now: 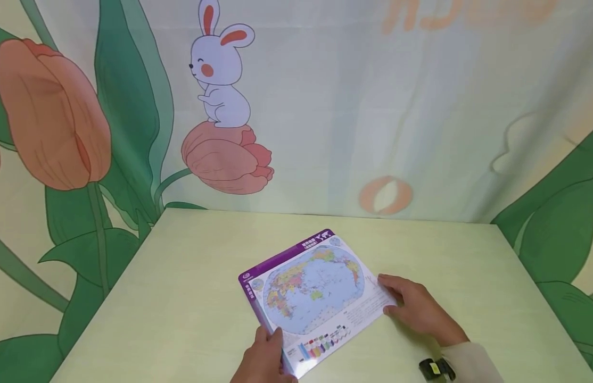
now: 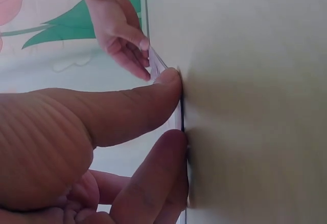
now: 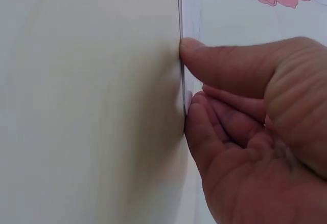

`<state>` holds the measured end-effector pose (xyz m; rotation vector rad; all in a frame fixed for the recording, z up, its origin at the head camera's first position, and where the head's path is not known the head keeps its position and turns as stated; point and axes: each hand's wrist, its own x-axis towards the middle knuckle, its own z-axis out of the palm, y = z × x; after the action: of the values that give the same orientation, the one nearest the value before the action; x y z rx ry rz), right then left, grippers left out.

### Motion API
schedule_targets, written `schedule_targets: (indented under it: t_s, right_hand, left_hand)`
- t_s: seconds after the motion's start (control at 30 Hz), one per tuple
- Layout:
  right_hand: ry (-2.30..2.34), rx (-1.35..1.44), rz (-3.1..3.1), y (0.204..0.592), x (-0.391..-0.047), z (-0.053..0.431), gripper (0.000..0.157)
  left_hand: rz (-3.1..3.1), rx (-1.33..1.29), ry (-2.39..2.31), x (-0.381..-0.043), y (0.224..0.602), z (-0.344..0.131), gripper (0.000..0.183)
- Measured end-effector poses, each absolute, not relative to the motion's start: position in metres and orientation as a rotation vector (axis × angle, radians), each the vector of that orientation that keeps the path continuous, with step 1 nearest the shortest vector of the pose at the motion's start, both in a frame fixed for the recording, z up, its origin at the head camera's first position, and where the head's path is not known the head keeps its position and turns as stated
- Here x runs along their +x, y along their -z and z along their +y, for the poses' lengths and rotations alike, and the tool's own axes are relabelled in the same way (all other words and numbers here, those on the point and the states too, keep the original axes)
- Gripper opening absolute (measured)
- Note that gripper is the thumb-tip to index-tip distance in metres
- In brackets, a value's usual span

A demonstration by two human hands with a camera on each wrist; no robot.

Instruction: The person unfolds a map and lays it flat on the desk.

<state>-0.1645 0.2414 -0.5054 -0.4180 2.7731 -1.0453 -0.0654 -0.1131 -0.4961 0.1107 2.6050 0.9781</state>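
A thin, glossy world map [image 1: 315, 292] with a purple top border lies at an angle on the pale table, its upper edge tilted up toward the right. My left hand [image 1: 263, 359] holds its lower left edge, thumb and fingertips against the rim; the left wrist view shows that thumb [image 2: 138, 101] close to the tabletop. At the lower right corner, my right hand [image 1: 421, 308] grips the map between thumb and fingers. From the right wrist, the map's thin edge [image 3: 182, 24] appears nearly end-on, with the right thumb [image 3: 230, 68] touching it.
The light yellow table [image 1: 181, 282] extends on all sides of the map. Behind it hangs a fabric backdrop [image 1: 315, 117] printed with tulips, leaves and a white rabbit. A black strap with a small device [image 1: 436, 368] sits at my right wrist, by a pale sleeve [image 1: 471, 361].
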Motion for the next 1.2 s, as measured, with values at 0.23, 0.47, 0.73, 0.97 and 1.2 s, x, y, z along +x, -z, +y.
schedule_targets:
  t_s: [0.23,0.47,0.73,0.97,1.2]
  right_hand:
    - [1.054,-0.333,2.765,0.505,-0.169,0.239,0.063]
    - [1.014,-0.331,2.815,0.505,-0.166,0.237,0.065]
    - [0.991,-0.216,2.897,0.491,-0.141,0.210,0.069]
    - [0.971,-0.193,2.881,0.485,-0.108,0.161,0.062]
    - [0.937,-0.389,2.835,0.485,-0.081,0.126,0.062]
  left_hand:
    - [2.605,0.092,-0.971,-0.064,0.496,-0.108,0.094]
    - [2.587,0.117,-0.956,-0.067,0.493,-0.114,0.092]
    - [2.576,0.077,-0.943,-0.087,0.488,-0.141,0.080]
    - [2.700,0.132,-1.012,-0.112,0.486,-0.179,0.074]
    - [2.728,0.010,-0.984,-0.137,0.484,-0.202,0.072]
